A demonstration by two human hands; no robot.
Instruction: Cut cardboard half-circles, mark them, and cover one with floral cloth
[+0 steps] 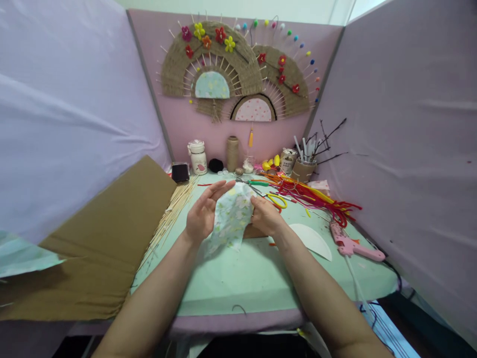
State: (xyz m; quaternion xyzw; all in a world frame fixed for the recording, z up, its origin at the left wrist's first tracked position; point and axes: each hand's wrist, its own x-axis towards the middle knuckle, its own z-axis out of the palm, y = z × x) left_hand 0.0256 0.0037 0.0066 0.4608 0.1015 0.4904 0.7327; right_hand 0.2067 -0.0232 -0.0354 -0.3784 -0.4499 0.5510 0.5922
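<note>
1. A thin piece of pale green cloth with a white flower print (231, 219) is held up just above the middle of the mint-green desk (242, 281), between both hands.
2. The left hand (202, 216) is open, its fingers stretched and its palm against the cloth's left edge. The right hand (266, 217) is curled and grips the right edge.
3. A brown piece (254, 232) shows under the right hand; what it is I cannot tell.
4. The step in hand looks like spreading and smoothing the cloth. Any further handling calls for an even pull from both sides, since the fabric hangs limp and creased.
5. Just right lie a white half-round card (312, 240) and a pink glue gun (352, 246). Behind are yellow-handled scissors (278, 200) and red pipe cleaners (320, 200). Thin bamboo sticks (173, 214) lie to the left.
</note>
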